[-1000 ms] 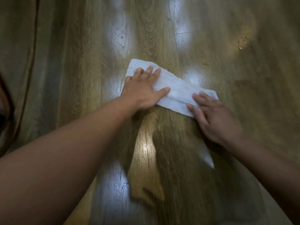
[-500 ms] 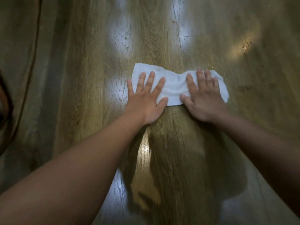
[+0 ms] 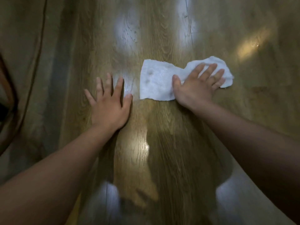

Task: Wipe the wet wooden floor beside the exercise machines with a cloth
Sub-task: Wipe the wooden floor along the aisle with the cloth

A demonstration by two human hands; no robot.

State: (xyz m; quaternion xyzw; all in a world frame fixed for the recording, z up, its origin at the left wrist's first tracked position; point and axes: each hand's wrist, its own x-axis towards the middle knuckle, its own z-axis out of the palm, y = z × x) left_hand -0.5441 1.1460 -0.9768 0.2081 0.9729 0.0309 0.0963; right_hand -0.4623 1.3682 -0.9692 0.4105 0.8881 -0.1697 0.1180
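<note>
The right hand (image 3: 197, 86) is laid flat on the right half of the cloth (image 3: 155, 80), fingers straight and spread, palm pressed down; nothing is gripped. The cloth, white and rumpled, is spread on the wooden floor (image 3: 162, 143). It extends left of that hand's thumb as a broad flap marked with two small dents, and a ragged edge protrudes just past the fingertips on the right.

The left hand (image 3: 110, 104) is placed flat on bare floor, fingers straight and apart, holding nothing. Its thumb is near the cloth's left edge but apart from it; a narrow strip of floor is seen between them.

Pale glare patches (image 3: 126, 34) are noted ahead of the left hand's fingers, and a warm glint (image 3: 253, 46) with small bright specks lies beyond and right of the right hand. A plank seam (image 3: 188, 13) runs ahead, between both hands. Far left of the left hand, a thin dark line (image 3: 39, 59) and a dark curved rim (image 3: 9, 98) are seen; what they belong to cannot be told. Nothing lies between either hand and the cloth.
</note>
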